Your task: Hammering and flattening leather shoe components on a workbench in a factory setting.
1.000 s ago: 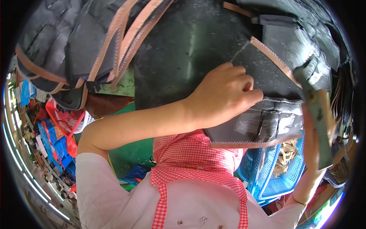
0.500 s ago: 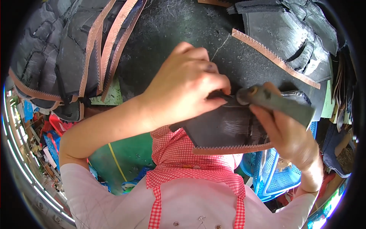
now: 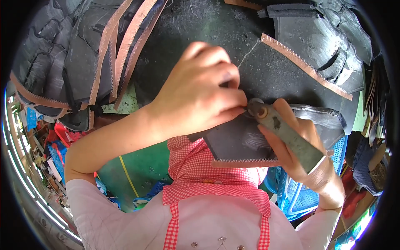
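A black leather-like piece [image 3: 237, 139], edged along its near side with a tan zigzag-stitched strip [image 3: 250, 163], lies at the table's near edge. My left hand [image 3: 208, 85] is closed over its far side, thumb and fingers pinched together. What they grip is hidden behind the fingers, though it seems to be dark material from this piece. In my right hand [image 3: 300, 137] is a grey metal hand tool [image 3: 293, 139] with a flat, wide handle and a rounded head with a brass-coloured pivot. That head sits right beside my left fingertips, over the black piece.
Stacked black pieces with tan edging [image 3: 83, 58] lie at the left, and more black pieces [image 3: 304, 41] at the right. A dark, cracked work surface [image 3: 200, 25] spreads between them. Below the table on the right stands a blue plastic basket [image 3: 308, 196].
My right hand has moved left and nearer to me, its tool now slanting more steeply, with the head closer to my left fingers. My left hand has shifted slightly left.
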Action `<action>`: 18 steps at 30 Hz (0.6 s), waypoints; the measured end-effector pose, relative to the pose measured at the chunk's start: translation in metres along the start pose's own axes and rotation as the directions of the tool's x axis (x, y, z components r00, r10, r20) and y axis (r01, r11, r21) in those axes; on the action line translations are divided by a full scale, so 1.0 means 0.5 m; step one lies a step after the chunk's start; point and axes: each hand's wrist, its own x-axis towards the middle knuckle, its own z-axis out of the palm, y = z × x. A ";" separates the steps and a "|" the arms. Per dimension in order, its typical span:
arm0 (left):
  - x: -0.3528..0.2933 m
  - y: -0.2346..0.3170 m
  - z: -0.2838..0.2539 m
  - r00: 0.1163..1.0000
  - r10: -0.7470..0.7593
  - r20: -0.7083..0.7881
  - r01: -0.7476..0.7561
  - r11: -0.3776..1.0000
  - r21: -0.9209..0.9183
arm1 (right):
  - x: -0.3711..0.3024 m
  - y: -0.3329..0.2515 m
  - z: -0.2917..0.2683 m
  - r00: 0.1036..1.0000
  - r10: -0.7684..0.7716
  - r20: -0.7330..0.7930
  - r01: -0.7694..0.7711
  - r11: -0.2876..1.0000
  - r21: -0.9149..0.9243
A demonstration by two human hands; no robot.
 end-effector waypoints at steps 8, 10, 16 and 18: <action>-0.022 0.011 -0.002 0.999 -0.038 -0.020 0.039 0.997 0.070 | 0.004 -0.006 0.013 0.999 -0.011 -0.038 0.012 0.999 0.036; -0.031 0.012 -0.017 0.991 -0.121 -0.051 0.127 0.982 0.143 | 0.005 -0.006 0.016 1.000 -0.006 0.014 0.006 0.999 -0.033; -0.064 0.029 0.012 0.960 -0.271 -0.076 0.268 0.962 -0.051 | -0.004 -0.001 0.018 0.994 0.088 -0.068 -0.078 0.988 0.135; -0.069 0.035 0.014 0.941 -0.331 -0.075 0.321 0.940 -0.118 | 0.000 -0.007 0.011 0.990 0.128 -0.061 -0.116 0.978 0.172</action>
